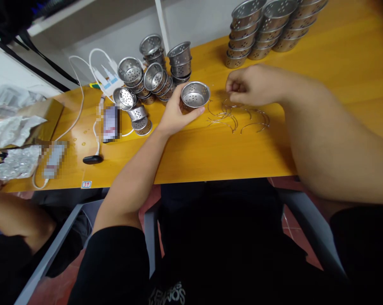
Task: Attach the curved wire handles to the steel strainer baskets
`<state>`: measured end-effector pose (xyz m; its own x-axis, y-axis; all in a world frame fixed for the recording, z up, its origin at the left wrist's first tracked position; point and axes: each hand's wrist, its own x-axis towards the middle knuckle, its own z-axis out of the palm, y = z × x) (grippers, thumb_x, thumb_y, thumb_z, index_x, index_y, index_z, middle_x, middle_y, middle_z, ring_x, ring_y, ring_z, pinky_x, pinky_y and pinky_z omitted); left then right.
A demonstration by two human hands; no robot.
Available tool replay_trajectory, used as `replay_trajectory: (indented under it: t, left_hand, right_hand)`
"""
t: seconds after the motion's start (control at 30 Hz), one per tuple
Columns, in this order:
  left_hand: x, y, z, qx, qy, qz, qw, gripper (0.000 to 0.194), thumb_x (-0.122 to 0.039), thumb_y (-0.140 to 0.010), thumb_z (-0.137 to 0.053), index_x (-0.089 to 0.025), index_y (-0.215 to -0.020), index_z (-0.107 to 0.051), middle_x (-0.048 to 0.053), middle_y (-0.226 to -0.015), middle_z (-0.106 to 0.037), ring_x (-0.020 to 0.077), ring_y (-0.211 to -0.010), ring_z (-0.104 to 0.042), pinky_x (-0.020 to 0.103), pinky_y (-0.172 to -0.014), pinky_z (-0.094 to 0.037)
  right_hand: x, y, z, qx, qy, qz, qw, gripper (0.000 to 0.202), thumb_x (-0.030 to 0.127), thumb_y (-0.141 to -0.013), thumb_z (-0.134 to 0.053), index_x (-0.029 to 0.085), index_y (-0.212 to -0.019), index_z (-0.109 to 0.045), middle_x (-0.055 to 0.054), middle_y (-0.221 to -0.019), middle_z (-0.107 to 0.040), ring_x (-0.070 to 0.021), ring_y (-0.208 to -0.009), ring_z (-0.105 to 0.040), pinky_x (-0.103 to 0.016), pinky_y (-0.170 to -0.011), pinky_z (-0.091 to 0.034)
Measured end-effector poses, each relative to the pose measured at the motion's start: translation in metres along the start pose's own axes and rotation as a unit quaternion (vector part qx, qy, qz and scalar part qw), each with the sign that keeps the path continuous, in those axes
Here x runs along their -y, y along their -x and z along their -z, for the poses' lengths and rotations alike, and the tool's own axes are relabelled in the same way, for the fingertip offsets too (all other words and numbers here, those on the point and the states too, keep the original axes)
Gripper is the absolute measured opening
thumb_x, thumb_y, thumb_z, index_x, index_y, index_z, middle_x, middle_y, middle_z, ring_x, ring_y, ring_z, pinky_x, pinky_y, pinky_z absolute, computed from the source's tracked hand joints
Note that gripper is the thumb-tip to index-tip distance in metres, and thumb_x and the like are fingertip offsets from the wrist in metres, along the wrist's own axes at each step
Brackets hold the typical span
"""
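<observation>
My left hand is wrapped round a perforated metal cup, its open mouth facing up toward me. To the right, my right hand hovers over curved wire pieces scattered on the table. Its fingers are curled in a pinch, and I cannot make out what, if anything, is between them. Just left of the held cup stand several more perforated cups, some stacked and some tilted. At the back right, taller stacks of the same cups stand side by side.
On the yellow table lie a phone with a white cable, a second blurred device and a small black object. A power strip sits behind. At left are plastic bags and another person's arm.
</observation>
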<state>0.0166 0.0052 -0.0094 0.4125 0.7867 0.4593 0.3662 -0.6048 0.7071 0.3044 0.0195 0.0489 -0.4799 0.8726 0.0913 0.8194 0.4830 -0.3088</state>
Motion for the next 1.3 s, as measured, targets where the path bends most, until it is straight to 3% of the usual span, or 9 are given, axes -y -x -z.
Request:
replay_trajectory:
  t: [0.13,0.33,0.63,0.8,0.97,1.13,1.3]
  left_hand:
    - [-0.01,0.0,0.006,-0.025,-0.012,-0.023,0.999,0.096,-0.091,-0.078,-0.07,-0.029,-0.146,-0.042,0.011,-0.147,-0.062,0.0257,-0.136,-0.069,0.043,-0.12,-0.054]
    - [-0.009,-0.001,0.008,-0.049,-0.031,-0.02,0.998,0.093,-0.091,-0.073,-0.074,-0.027,-0.136,-0.05,0.01,-0.138,-0.067,0.0264,-0.13,-0.07,0.047,-0.12,-0.054]
    - [0.001,-0.002,0.004,-0.024,-0.031,-0.013,0.999,0.103,-0.091,-0.078,-0.069,-0.031,-0.155,-0.037,0.012,-0.148,-0.062,0.0276,-0.137,-0.068,0.045,-0.121,-0.053]
    - [0.005,-0.002,0.0,-0.009,0.002,-0.031,0.999,0.092,-0.088,-0.088,-0.06,-0.031,-0.156,-0.034,0.011,-0.146,-0.062,0.0252,-0.136,-0.068,0.044,-0.12,-0.054]
    - [0.004,-0.001,-0.003,-0.008,-0.008,-0.003,1.0,0.09,-0.088,-0.086,-0.061,-0.032,-0.153,-0.037,0.012,-0.149,-0.062,0.0244,-0.136,-0.069,0.044,-0.121,-0.055]
    - [0.005,0.0,-0.011,0.001,-0.004,-0.019,1.0,0.093,-0.088,-0.087,-0.06,-0.031,-0.155,-0.032,0.013,-0.156,-0.056,0.0245,-0.143,-0.065,0.042,-0.124,-0.052]
    - [0.025,-0.004,-0.016,0.017,-0.016,-0.056,0.998,0.107,-0.088,-0.084,-0.065,-0.032,-0.162,-0.018,0.014,-0.16,-0.048,0.028,-0.148,-0.06,0.049,-0.13,-0.046]
  right_hand:
    - [0.005,0.001,0.0,-0.034,-0.032,0.001,0.999,0.016,0.015,-0.088,-0.066,0.024,-0.101,-0.062,-0.003,-0.087,-0.072,-0.0215,-0.071,-0.064,-0.037,-0.07,-0.052]
    - [0.001,-0.001,-0.003,-0.011,-0.057,-0.009,0.998,0.016,0.011,-0.094,-0.069,0.022,-0.104,-0.065,-0.004,-0.091,-0.074,-0.0211,-0.074,-0.062,-0.038,-0.08,-0.052]
    - [-0.008,-0.002,-0.002,-0.02,-0.024,-0.012,0.999,0.018,0.026,-0.098,-0.068,0.025,-0.115,-0.075,-0.008,-0.103,-0.078,-0.0267,-0.086,-0.069,-0.044,-0.089,-0.056]
    - [0.014,0.005,0.003,-0.118,-0.083,-0.038,0.989,0.019,0.037,-0.105,-0.059,0.025,-0.113,-0.07,-0.008,-0.091,-0.073,-0.0243,-0.078,-0.064,-0.041,-0.088,-0.056]
    - [0.049,0.008,-0.004,-0.137,-0.116,-0.064,0.982,0.039,0.056,-0.109,-0.045,0.028,-0.126,-0.066,-0.005,-0.087,-0.068,-0.0235,-0.076,-0.061,-0.04,-0.085,-0.056]
    - [0.076,0.009,-0.012,-0.158,-0.122,-0.02,0.98,0.026,0.045,-0.108,-0.051,0.028,-0.117,-0.069,-0.004,-0.087,-0.07,-0.0239,-0.077,-0.063,-0.04,-0.087,-0.057]
    - [0.076,0.002,-0.024,-0.212,-0.152,0.004,0.966,0.012,0.038,-0.105,-0.063,0.028,-0.104,-0.07,-0.003,-0.077,-0.068,-0.0245,-0.068,-0.061,-0.043,-0.08,-0.057]
